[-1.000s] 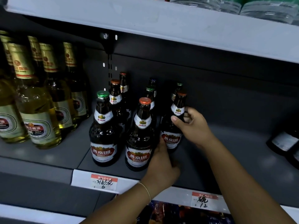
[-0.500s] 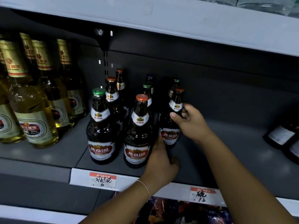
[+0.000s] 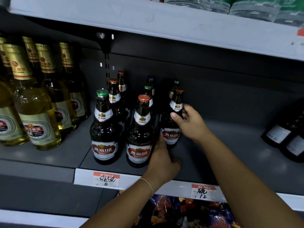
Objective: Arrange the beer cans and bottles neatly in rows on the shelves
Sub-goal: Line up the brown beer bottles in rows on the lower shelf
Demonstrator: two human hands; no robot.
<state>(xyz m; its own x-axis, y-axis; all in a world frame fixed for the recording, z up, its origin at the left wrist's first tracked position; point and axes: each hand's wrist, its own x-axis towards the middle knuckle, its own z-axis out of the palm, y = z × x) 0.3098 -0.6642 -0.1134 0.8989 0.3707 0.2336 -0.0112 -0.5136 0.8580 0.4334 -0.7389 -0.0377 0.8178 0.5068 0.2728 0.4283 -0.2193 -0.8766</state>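
Note:
Dark brown beer bottles with red and white labels stand in three rows on the grey shelf [image 3: 230, 145]. A green-capped bottle [image 3: 103, 129] fronts the left row and an orange-capped one [image 3: 141, 132] the middle row. My right hand [image 3: 190, 124] grips the shoulder and neck of the front bottle of the right row [image 3: 171, 134], which stands upright and a little behind the other two fronts. My left hand [image 3: 162, 157] lies low on the shelf, with its fingers against that bottle's base. More bottles stand behind, partly hidden.
Tall pale-yellow bottles with gold foil necks [image 3: 37, 116] fill the shelf's left part. Dark bottles [image 3: 286, 137] sit at the far right. An upper shelf [image 3: 164, 25] hangs overhead. Price tags [image 3: 107, 180] line the front edge, and snack bags [image 3: 189, 211] lie below.
Both hands stay on the same right-row bottle, which has hardly moved. Only my view has shifted a little.

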